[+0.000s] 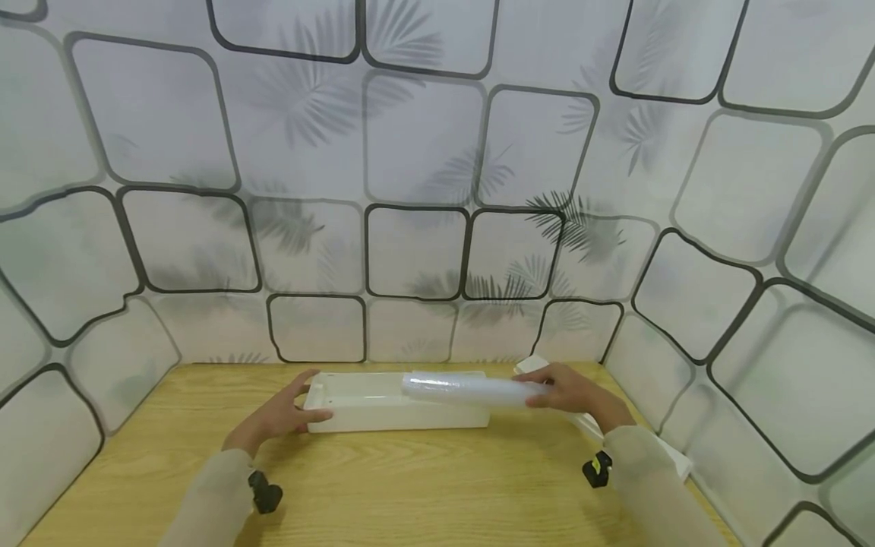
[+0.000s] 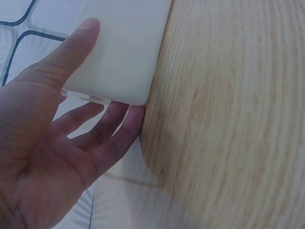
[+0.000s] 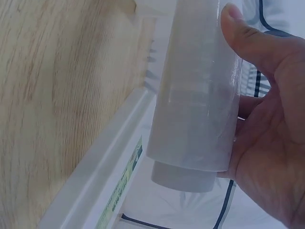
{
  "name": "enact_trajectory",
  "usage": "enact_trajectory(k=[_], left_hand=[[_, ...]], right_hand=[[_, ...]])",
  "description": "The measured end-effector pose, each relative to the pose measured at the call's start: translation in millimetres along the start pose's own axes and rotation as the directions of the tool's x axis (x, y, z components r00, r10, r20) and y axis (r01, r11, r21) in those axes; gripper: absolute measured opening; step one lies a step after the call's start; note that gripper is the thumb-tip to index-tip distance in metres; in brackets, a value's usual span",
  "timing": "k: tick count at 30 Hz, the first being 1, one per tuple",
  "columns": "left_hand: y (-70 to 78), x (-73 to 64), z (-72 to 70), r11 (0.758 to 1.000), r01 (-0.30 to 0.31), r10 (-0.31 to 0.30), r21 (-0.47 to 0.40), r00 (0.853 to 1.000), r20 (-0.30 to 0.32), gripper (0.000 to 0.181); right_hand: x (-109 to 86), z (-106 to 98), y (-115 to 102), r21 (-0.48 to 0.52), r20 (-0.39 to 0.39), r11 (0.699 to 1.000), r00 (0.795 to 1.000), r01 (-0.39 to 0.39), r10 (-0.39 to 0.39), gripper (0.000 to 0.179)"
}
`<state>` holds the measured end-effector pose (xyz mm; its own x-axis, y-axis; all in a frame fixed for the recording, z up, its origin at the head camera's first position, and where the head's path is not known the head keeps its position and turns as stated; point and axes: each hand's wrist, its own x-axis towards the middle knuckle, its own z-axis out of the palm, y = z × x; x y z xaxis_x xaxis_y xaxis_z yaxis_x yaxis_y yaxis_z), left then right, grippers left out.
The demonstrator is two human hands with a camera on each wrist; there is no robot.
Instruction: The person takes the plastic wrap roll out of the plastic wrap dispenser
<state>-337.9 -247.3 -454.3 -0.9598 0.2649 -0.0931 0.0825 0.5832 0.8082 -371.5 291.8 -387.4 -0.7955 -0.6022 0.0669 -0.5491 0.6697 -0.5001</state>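
A long cream plastic box (image 1: pixel 403 416) with an open top lies on the table. My left hand (image 1: pixel 287 410) grips its left end; in the left wrist view the thumb lies along the box's side (image 2: pixel 126 52) and the fingers touch its end. My right hand (image 1: pixel 570 391) holds a roll of clear plastic wrap (image 1: pixel 472 389) near its right end. The roll's left end is over the box's right half, tilted slightly. In the right wrist view the roll's core (image 3: pixel 183 177) sticks out past the wrap, and the thumb presses the wrap's side.
A long white lid (image 1: pixel 673 456) with a printed label (image 3: pixel 119 191) lies behind and under my right forearm, near the right wall. The wood-grain table (image 1: pixel 410 486) meets a patterned fabric wall (image 1: pixel 417 251) at the back and both sides.
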Motion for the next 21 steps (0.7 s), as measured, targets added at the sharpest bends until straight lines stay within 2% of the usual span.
enact_trajectory(k=[11, 21], left_hand=[[-0.6, -0.2, 1.0, 1.0, 0.004, -0.004, -0.002, 1.0, 0.009, 0.104], [1.0, -1.6, 0.7, 1.0, -0.011, 0.011, -0.005, 1.0, 0.012, 0.104]], right_hand=[[-8.1, 1.4, -6.2, 0.038, 0.041, 0.999, 0.999, 0.014, -0.016, 0.05], [-10.7, 10.9, 0.9, 0.112, 0.066, 0.988, 0.991, 0.108, -0.115, 0.047]])
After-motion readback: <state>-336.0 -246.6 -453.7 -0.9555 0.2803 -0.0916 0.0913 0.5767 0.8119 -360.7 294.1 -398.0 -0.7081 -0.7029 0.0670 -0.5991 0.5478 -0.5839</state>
